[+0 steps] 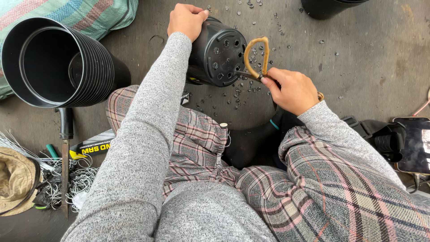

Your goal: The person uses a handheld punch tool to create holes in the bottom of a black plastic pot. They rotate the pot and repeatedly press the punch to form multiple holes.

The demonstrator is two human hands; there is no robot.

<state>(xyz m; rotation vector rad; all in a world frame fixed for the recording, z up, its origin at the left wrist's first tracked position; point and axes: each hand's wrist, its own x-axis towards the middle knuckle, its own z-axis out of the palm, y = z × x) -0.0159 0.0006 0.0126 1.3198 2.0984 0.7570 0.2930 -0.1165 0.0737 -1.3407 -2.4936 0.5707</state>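
A black plastic pot point(215, 51) lies on its side on the dark floor, its holed bottom facing me. My left hand point(186, 20) grips the pot's far side and holds it steady. My right hand point(291, 89) holds a small tool with a looped tan handle point(256, 56); its dark tip touches the pot's bottom near the rim. Several small black plastic bits point(233, 96) lie scattered on the floor under and around the pot.
A stack of nested black pots point(53, 62) lies on its side at left, by a striped sack point(85, 13). Below it lie a hand saw point(66, 148), tangled wire point(76, 179) and a tan hat point(15, 179). Another black pot point(329, 6) stands at the top right; a phone point(414, 143) lies at right.
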